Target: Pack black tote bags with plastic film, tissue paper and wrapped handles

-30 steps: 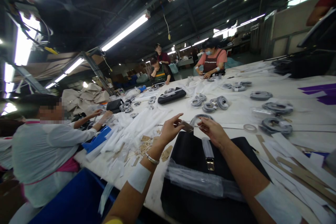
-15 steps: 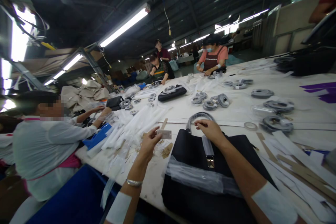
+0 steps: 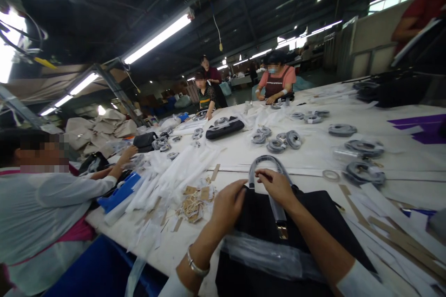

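A black handbag [image 3: 258,283] lies on the white table before me, with clear plastic film [image 3: 268,253] across its front. Its wrapped handle [image 3: 266,158] stands up in an arch, and a wrapped strap with a gold buckle [image 3: 282,231] hangs below. My right hand [image 3: 277,188] is over the bag's top, in front of the handle, its thumb and fingertips pinched; what they hold, if anything, is too small to make out. Beside the bag's left edge, my left hand [image 3: 227,206] is closed with its back to me. Its fingertips, and the small tag seen there earlier, are hidden.
Brown string tags [image 3: 193,206] lie in a pile left of the bag. Coiled, wrapped straps [image 3: 364,174], a roll of tape [image 3: 331,175] and paper strips [image 3: 400,236] lie to the right. White sleeves [image 3: 177,162] cover the left. Co-workers sit around the table.
My left hand has moved right, from beside the tag pile to the bag's edge, and the tag in its fingers has gone out of sight. My right hand stays pinched near the handle.
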A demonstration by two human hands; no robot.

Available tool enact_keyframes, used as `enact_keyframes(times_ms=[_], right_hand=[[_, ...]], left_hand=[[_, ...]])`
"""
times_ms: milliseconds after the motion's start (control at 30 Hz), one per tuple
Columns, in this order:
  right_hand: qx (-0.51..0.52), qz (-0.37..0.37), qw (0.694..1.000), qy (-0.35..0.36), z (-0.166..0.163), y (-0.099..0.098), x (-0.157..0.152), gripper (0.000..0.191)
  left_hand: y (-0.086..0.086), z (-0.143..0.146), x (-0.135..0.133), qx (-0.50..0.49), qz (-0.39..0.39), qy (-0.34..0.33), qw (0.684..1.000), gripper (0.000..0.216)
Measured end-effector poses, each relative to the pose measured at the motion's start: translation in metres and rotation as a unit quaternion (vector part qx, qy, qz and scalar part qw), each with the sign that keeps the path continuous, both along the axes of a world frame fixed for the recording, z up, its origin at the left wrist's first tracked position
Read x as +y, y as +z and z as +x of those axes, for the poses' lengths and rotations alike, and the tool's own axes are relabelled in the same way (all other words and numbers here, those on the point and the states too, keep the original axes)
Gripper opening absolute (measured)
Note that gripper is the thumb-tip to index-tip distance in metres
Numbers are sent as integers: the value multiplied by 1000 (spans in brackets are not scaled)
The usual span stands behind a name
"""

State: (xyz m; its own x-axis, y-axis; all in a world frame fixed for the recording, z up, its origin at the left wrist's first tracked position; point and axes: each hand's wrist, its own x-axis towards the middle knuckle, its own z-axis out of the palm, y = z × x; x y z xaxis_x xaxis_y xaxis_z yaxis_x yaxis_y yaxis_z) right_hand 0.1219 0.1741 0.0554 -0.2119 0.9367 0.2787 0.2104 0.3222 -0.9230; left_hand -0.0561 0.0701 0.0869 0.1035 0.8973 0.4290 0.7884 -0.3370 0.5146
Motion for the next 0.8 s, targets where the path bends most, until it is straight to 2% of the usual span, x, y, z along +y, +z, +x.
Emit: enact_keyframes(times_ms=[100, 200, 267, 367, 467, 533, 600, 633, 700, 800], right_hand=[[54, -29, 998, -14, 1, 1, 1, 30], [61, -56, 996, -22, 3, 10, -5, 33], [16, -49, 999, 3, 9, 25, -12, 30], [-94, 21, 993, 64, 31, 54, -11, 25], [-199, 95, 974, 54, 64, 70, 23, 23], [-305, 113, 945, 22, 85, 65, 63, 28], [-430, 126, 894, -8, 99, 50, 109, 37], [-459, 124, 880, -19, 103, 41, 131, 42], [-492, 117, 862, -31, 104, 21, 168, 51], [-514, 110, 850, -26, 95, -2, 206, 61]], left_hand=[[-16, 36, 4, 124, -70, -118, 983, 45], [-41, 44, 7, 171, -121, -134, 968, 54], [-52, 39, 10, 170, -135, -129, 968, 56], [-57, 33, 15, 153, -142, -132, 969, 58], [-57, 34, 17, 128, -170, -136, 968, 60], [-54, 35, 17, 113, -199, -137, 964, 63], [-47, 33, 19, 105, -231, -140, 957, 67], [-41, 31, 22, 103, -245, -150, 952, 70], [-28, 25, 35, 101, -269, -183, 940, 69], [-9, 15, 75, 95, -278, -203, 934, 43]])
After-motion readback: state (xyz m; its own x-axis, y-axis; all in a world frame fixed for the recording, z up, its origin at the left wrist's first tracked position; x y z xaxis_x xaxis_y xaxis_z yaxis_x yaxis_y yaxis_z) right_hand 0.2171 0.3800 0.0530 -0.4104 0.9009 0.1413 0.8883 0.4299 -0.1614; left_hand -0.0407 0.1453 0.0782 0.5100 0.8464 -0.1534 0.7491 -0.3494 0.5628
